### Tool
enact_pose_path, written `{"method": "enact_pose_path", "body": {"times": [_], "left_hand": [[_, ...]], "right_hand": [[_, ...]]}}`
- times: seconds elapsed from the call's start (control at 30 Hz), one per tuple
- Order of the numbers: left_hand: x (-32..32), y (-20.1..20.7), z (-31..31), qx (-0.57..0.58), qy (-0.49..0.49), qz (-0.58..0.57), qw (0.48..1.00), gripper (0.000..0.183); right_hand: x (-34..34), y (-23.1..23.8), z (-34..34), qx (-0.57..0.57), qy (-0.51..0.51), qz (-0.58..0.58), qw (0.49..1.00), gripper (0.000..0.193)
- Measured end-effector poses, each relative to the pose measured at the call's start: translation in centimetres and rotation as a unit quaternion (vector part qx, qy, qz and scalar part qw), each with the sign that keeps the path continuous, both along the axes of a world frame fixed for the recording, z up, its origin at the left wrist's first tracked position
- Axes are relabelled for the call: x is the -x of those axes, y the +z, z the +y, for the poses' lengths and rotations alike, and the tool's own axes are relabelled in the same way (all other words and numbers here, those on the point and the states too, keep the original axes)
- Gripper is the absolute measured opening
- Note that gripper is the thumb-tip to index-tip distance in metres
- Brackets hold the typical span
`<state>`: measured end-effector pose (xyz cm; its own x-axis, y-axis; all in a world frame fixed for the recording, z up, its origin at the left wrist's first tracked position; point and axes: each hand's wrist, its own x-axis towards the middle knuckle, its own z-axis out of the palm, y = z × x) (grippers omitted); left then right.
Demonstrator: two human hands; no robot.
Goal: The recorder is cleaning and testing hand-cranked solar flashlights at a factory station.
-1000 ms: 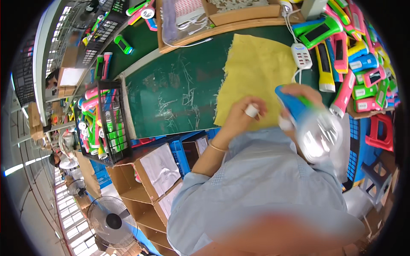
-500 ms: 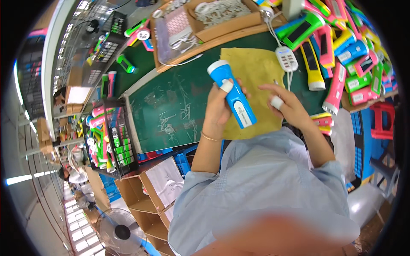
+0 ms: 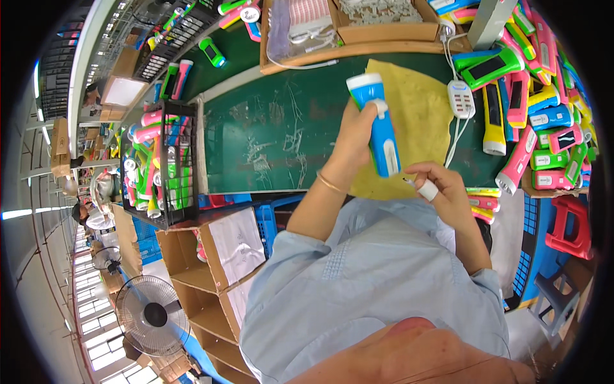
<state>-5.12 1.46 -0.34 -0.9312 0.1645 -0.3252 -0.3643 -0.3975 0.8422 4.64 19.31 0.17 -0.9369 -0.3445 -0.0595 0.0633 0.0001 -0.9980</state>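
My left hand (image 3: 359, 131) is wrapped round a blue flashlight (image 3: 384, 146) with a white head, which points away from me above a yellow cloth (image 3: 419, 112). A white wrap covers the left thumb, lying along the flashlight's body. Close to the flashlight's tail end is my right hand (image 3: 441, 192), its thumb and forefinger drawn together in a pinch. Something small and pale shows at those fingertips, too small to name. Another white wrap (image 3: 428, 189) is on a right-hand digit.
Many colourful flashlights (image 3: 550, 118) are heaped at the right, beside a white USB charging hub (image 3: 460, 99) with cables. A wooden tray (image 3: 358, 50) of small parts lies at the back of the green table (image 3: 256, 137). Left stand a black basket (image 3: 167, 192) of flashlights, cardboard compartments (image 3: 198, 278) and a fan (image 3: 153, 313).
The flashlight has turned more upright in my left hand. My right hand has come down and in towards its tail end, its fingers closing into a pinch. The view has shifted.
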Motion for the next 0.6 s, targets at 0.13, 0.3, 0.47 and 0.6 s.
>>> {"method": "enact_pose_path", "body": {"times": [0.13, 0.3, 0.47, 0.6], "left_hand": [[1.5, -0.1, -0.8, 0.193, 0.016, 0.241, 0.951, 0.032], [2.5, 0.3, -1.1, 0.446, 0.14, 0.214, 0.858, 0.08], [3.2, -0.7, -2.2, 0.394, 0.149, 0.196, 0.886, 0.072], [2.7, -0.7, -3.8, -0.211, -0.068, -0.04, 0.974, 0.056]], "right_hand": [[0.7, 0.6, 0.3, -0.031, -0.035, 0.089, 0.995, 0.019], [1.0, -0.2, 0.4, -0.009, -0.071, 0.057, 0.996, 0.013], [1.5, -0.7, -0.2, -0.01, -0.073, -0.005, 0.997, 0.009], [3.5, -0.3, -1.3, 0.008, -0.118, -0.04, 0.992, 0.009]]}}
